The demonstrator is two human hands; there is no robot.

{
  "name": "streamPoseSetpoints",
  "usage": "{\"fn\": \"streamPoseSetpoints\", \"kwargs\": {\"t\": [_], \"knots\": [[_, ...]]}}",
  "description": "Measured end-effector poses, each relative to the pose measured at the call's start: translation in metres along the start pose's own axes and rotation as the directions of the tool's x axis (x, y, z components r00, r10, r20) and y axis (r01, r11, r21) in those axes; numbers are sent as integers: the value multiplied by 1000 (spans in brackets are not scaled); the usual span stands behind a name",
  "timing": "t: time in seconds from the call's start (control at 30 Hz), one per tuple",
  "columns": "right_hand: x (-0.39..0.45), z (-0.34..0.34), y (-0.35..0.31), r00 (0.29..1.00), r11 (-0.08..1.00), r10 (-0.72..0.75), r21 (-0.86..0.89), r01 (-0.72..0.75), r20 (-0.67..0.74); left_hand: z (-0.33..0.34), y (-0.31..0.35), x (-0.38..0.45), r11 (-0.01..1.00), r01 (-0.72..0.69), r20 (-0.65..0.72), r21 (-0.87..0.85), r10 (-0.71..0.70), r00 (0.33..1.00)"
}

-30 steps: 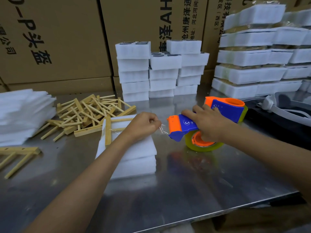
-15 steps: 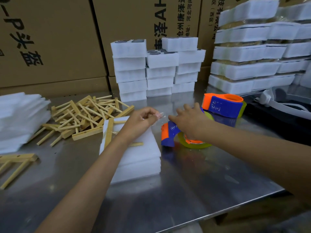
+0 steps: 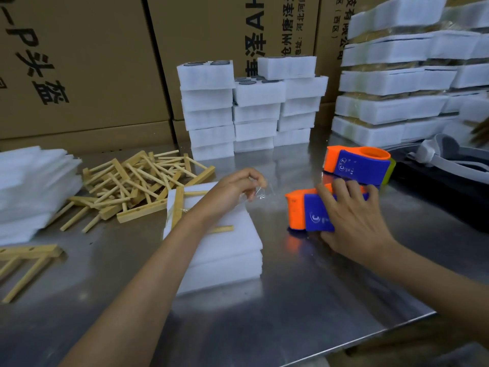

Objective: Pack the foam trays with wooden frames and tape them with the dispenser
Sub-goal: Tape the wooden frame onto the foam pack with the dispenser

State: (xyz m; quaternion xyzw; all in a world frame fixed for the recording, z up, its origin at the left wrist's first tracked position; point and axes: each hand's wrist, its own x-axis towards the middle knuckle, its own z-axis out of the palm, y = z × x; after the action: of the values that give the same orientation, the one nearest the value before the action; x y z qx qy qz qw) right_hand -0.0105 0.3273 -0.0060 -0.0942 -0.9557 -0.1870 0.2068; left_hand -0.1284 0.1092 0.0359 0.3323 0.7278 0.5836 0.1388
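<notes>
My left hand (image 3: 232, 189) pinches the free end of clear tape (image 3: 258, 193) just above the far right corner of the foam trays (image 3: 225, 250), which lie stacked near the middle of the steel table (image 3: 291, 327) with a wooden frame (image 3: 177, 207) on top. My right hand (image 3: 352, 215) wraps over the near dispenser (image 3: 307, 213), fingers curled across its blue body, holding it down on the table just right of the stack. A second dispenser (image 3: 358, 166) sits farther off to the right, untouched. I judge that I am at the start of taping: the end is drawn out but not yet stuck down. Next I should press that end onto the foam, then lift the dispenser and run it over the frame and round the stack, keeping the strip taut so it does not fold on itself. Spare frames (image 3: 137, 186) lie in a heap to the left.
</notes>
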Motion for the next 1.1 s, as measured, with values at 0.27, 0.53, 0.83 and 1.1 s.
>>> {"fn": "streamPoseSetpoints", "kwargs": {"t": [0.27, 0.53, 0.83, 1.1], "knots": [[1, -35, -26, 999, 836, 34, 547, -38, 17, 0, -2, -1, 999, 27, 71, 43, -30, 997], [41, -51, -69, 980, 561, 93, 804, -199, 177, 2, -5, -1, 997, 34, 67, 65, -38, 997], [28, -34, -94, 954, 801, -15, 574, -167, 299, 2, -13, 6, 986, 76, -165, 151, -51, 985], [21, -19, -93, 875, 677, -126, 685, -269, 468, 2, 1, -2, 992, -54, -359, 113, 92, 929]]}}
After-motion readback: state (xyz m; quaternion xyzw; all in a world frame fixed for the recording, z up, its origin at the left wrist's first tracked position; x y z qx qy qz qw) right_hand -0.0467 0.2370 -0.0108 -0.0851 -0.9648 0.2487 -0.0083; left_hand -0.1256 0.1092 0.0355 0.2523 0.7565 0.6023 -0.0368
